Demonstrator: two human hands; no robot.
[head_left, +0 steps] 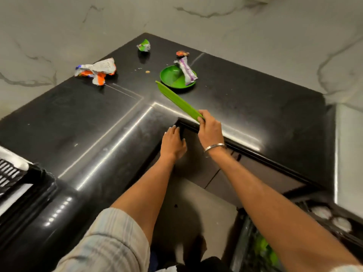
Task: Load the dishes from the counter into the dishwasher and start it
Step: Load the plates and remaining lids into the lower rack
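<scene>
Right hand (pixel 209 127) round green plate (pixel 177 101); wrapper (pixel 187 70) in green bowl (pixel 172 77)

Wrapper (pixel 188 70) in bowl (pixel 170 77) on counter (pixel 245 99); tilted plate (pixel 177 101) just before bowl.

Black counter (pixel 245 107) with green bowl (pixel 172 79) (wrapper (pixel 187 70) inside), crumpled wrappers (pixel 97 70), crumbs (pixel 147 71).

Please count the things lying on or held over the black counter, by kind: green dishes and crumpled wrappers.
Green dishes: 2, a plate held edge-on in the right hand, and a bowl
Crumpled wrappers: 4
Total: 6
</scene>
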